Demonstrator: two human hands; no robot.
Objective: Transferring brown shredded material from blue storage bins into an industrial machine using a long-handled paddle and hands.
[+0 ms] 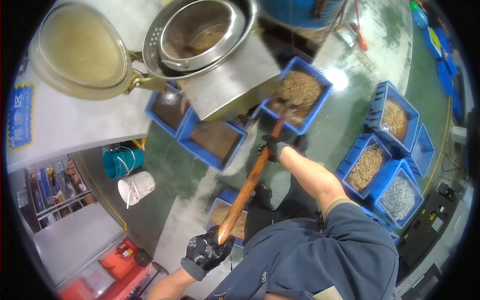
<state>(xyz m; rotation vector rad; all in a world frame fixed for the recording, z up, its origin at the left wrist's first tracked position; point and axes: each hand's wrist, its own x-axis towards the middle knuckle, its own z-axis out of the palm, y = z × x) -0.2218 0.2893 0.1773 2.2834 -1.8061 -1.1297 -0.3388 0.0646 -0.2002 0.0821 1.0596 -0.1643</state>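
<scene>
L hand (209, 250) grips pole (248, 186) nr butt, R hand (272, 148) grips farther up; pole crosses near edge of bin (320, 102) w/ brown stuff (299, 86).

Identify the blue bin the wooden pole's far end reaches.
The blue bin just right of the steel machine, beyond the right hand. The far end of the wooden pole meets brown material there, and in no other bin.

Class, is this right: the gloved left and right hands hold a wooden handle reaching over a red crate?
Not quite: the crate is blue, not red, as the head view shows. The gloved left hand and right hand do hold the handle reaching over it.
</scene>
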